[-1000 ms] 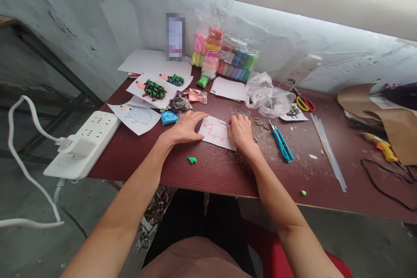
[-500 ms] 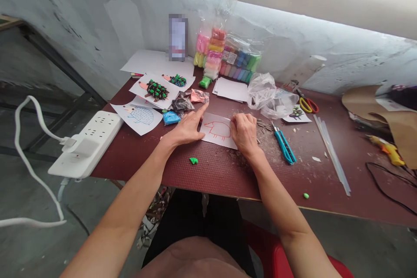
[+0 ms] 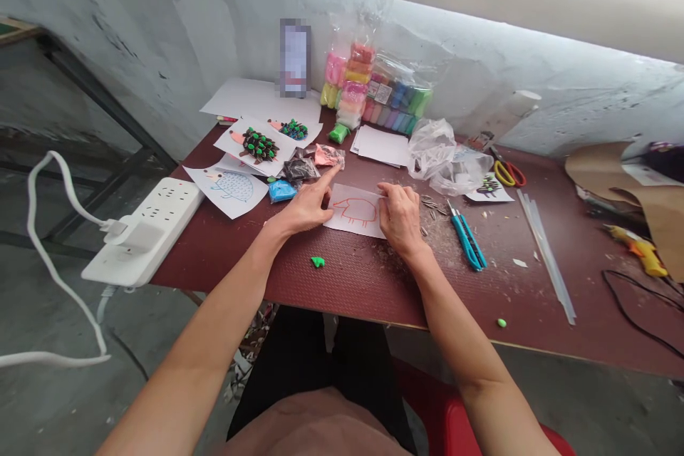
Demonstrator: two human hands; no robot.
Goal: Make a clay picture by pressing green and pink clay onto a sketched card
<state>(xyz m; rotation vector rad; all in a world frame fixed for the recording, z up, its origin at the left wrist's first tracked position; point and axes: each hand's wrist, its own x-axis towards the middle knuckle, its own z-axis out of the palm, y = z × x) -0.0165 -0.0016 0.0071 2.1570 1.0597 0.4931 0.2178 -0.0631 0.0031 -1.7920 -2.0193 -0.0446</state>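
One white paper sheet with a red drawn animal outline point(image 3: 355, 212) lay on the dark red counter point(image 3: 342, 292). Hands were apart: the left hand point(image 3: 302, 210) rested just beside the sheet, its index finger pointing near a pink clay packet point(image 3: 328, 155), and the right hand point(image 3: 400, 217) lay on the sheet's right edge.

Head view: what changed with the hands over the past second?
The left hand has slid off the left edge of the paper sheet, its index finger now stretched toward the pink clay packet. The right hand stays on the sheet's right edge; the rest lies as before.
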